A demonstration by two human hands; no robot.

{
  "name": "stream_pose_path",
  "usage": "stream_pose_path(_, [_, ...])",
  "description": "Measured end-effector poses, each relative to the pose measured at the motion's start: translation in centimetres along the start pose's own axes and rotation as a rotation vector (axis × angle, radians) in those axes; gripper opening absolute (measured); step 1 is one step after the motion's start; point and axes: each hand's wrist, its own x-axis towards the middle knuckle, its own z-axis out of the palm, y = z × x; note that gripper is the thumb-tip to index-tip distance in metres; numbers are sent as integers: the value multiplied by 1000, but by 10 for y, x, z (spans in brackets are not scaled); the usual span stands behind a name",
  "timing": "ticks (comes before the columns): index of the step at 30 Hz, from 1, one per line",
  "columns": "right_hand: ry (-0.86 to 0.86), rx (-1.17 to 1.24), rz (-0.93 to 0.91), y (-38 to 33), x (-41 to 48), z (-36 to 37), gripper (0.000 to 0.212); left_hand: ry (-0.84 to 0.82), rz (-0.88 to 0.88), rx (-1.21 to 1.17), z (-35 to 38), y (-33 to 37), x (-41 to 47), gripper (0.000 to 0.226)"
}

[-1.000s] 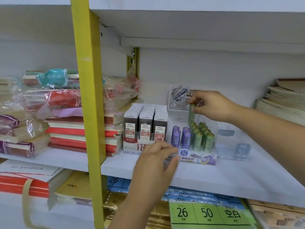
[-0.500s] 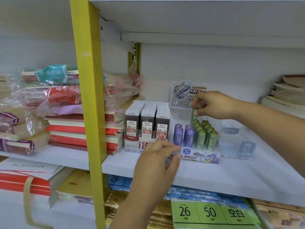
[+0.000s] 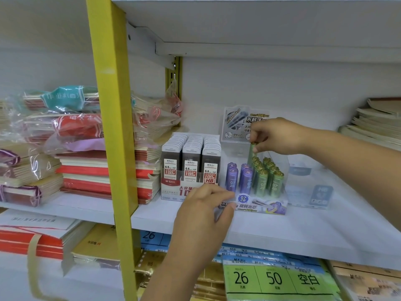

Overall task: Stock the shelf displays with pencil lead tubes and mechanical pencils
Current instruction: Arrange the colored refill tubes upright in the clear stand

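Observation:
A clear display box stands on the white shelf, with several green lead tubes and purple lead tubes upright inside. My right hand pinches the cap of one green tube at the back of the green rows. My left hand grips the box's front left corner with curled fingers, and what it may hold inside is hidden. To the left stands a carton of dark 0.5 HB lead cases.
A yellow upright post divides the shelf. Wrapped notebook stacks fill the left bay, and paper stacks lie at the far right. A second clear display box sits right of the tubes. Loose-leaf packs lie below.
My right hand has lowered the green tube into the back of the green rows. My left hand stays at the box's front corner.

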Motion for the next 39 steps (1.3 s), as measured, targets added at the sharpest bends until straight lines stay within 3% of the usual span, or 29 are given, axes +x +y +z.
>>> stream_pose_path(26, [-21,-49,-19,6,0,4,15,20,-4,-33,-2,4,0,21])
stream_pose_path(34, [-135,-193,-18,8,3,9,10,9,1,-38,-1,0,0,22])
stream_pose_path(36, [-53,-241,-49,7,-1,5,19,3,-3,-49,-1,-1,1,22])
stream_pose_path(39, [264,-106,-101,-2,-25,2,23,30,17,-21,-1,2,-4,24])
